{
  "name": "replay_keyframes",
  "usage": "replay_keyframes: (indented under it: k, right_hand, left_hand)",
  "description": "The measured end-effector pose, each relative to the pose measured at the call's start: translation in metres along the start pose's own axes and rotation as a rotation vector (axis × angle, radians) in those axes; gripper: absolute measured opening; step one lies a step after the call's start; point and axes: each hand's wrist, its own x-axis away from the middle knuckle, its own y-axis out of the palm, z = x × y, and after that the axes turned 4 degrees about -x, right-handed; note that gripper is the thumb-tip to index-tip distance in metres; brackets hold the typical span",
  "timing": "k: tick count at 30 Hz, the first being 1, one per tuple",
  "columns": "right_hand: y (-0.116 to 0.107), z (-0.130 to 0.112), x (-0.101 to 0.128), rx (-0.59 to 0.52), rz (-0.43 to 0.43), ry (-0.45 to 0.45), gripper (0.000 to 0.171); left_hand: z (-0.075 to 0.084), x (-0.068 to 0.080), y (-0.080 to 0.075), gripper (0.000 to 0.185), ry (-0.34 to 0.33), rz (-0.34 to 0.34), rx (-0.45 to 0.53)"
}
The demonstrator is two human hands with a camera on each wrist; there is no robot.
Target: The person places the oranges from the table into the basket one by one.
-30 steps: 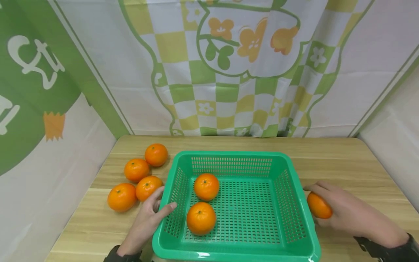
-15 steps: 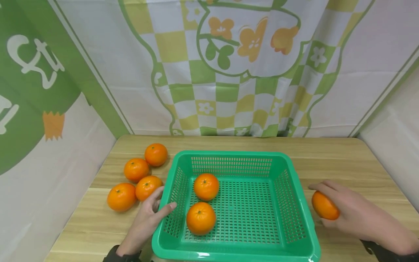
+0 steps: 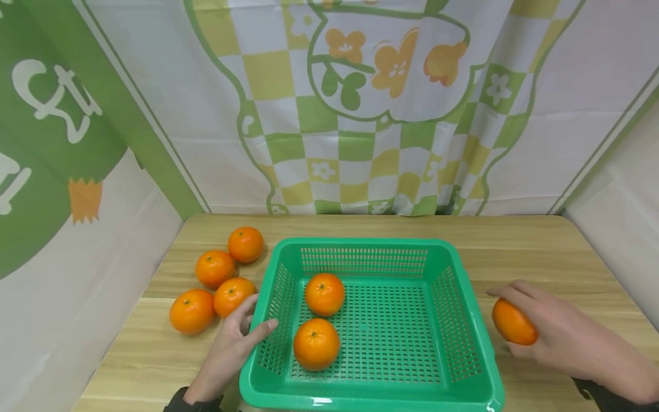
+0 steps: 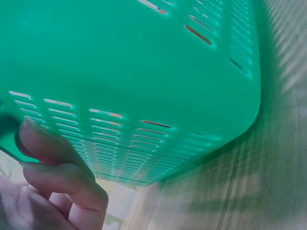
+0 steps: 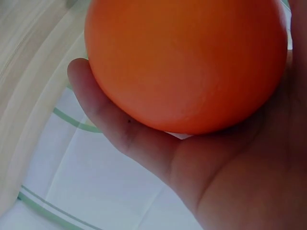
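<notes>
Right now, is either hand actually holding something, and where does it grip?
The right hand holds an orange, fingers curled round its sides. The left hand grips the green basket at its left rim, thumb hooked inside.

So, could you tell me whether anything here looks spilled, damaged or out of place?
Nothing stands out. The green basket sits flat on the table with two oranges inside, four more lie beside it, the left hand grips its rim, and the right hand holds one intact orange.
</notes>
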Motion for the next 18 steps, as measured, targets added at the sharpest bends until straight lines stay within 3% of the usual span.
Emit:
replay_keyframes:
  k: [9, 18]
  right_hand:
    - [-0.008, -0.003, -0.002, 0.001, -0.001, 0.007, 0.083]
    - [-0.013, -0.008, -0.005, -0.005, 0.013, -0.004, 0.082]
  left_hand:
    - [-0.002, 0.000, 0.000, 0.063, 0.034, -0.005, 0.004]
    - [-0.001, 0.001, 0.000, 0.063, 0.020, -0.009, 0.006]
